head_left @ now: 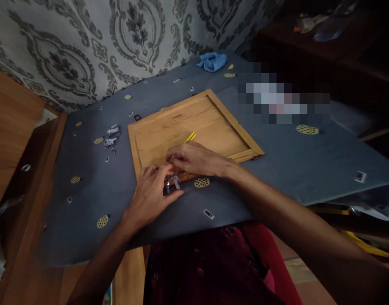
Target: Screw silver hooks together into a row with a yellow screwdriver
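A framed wooden cabinet door (178, 123) lies flat on the cloth-covered table. At its near edge, a metal hinge (175, 182) shows between the thumb and fingers of my left hand (151, 190), which curl around it. My right hand (196, 159) rests over the door's near edge, its fingers pinched together close to my left fingertips. What those fingers hold, if anything, is hidden. A yellow-and-black striped stick-like thing (190, 137) shows just beyond my right knuckles; whether it lies on the door or is held, I cannot tell.
More metal hinges (111, 136) and small screws (113, 150) lie left of the door. A blue cloth (212, 62) sits at the back of the table (86, 203). Behind stands a patterned wall (137, 34). Wooden furniture (15, 140) borders the left side; a blurred-out patch covers the right.
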A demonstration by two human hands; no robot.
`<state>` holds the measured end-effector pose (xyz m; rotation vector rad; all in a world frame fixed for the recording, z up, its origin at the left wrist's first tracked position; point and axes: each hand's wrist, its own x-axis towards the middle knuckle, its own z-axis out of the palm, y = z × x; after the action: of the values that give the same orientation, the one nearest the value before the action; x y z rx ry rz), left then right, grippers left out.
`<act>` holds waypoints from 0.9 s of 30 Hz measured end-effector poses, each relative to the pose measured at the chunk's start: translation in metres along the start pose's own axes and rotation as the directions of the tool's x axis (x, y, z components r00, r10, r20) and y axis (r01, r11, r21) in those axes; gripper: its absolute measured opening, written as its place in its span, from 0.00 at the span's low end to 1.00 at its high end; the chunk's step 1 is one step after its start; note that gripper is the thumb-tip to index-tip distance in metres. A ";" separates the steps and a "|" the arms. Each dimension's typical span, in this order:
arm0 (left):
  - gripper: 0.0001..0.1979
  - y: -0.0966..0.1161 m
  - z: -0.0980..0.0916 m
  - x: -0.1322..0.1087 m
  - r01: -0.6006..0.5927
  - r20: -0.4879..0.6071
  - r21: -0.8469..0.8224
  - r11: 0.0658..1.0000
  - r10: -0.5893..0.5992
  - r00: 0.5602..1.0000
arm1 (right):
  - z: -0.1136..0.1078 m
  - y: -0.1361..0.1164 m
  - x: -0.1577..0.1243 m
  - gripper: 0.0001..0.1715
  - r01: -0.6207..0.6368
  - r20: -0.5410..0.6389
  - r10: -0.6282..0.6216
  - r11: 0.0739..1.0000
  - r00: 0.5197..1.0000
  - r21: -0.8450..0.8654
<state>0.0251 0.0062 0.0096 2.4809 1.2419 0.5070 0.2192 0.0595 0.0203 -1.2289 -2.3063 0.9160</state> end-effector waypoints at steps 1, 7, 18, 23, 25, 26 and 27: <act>0.23 0.000 0.000 0.000 -0.001 -0.001 -0.001 1.000 0.001 1.000 | 0.000 0.000 0.000 0.12 0.001 0.002 -0.001 1.000 1.000 0.002; 0.23 0.000 0.002 -0.001 0.015 -0.010 -0.016 1.000 -0.015 1.000 | 0.000 -0.001 -0.001 0.11 0.015 -0.004 -0.015 1.000 1.000 0.011; 0.24 0.002 0.002 -0.001 -0.017 -0.022 -0.005 1.000 0.017 1.000 | -0.002 -0.001 -0.001 0.12 0.025 0.030 -0.026 0.999 0.999 0.023; 0.24 0.003 0.002 -0.002 0.001 -0.012 -0.030 1.000 -0.001 1.000 | -0.003 -0.002 -0.002 0.12 0.037 0.056 -0.039 0.999 0.998 0.023; 0.25 0.002 0.003 -0.002 0.008 -0.014 -0.036 0.999 -0.009 1.000 | -0.003 -0.002 -0.002 0.12 0.037 0.055 -0.038 0.999 0.998 0.018; 0.25 0.002 0.003 -0.002 0.010 -0.015 -0.037 0.999 -0.011 1.000 | -0.003 -0.002 -0.002 0.12 0.036 0.053 -0.037 0.999 0.998 0.016; 0.25 0.003 0.003 -0.002 0.011 -0.015 -0.036 0.999 -0.011 1.000 | -0.003 -0.003 -0.002 0.12 0.035 0.052 -0.036 0.999 0.998 0.013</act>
<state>0.0270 0.0024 0.0073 2.4434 1.2406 0.5421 0.2202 0.0579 0.0239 -1.1681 -2.3523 0.9594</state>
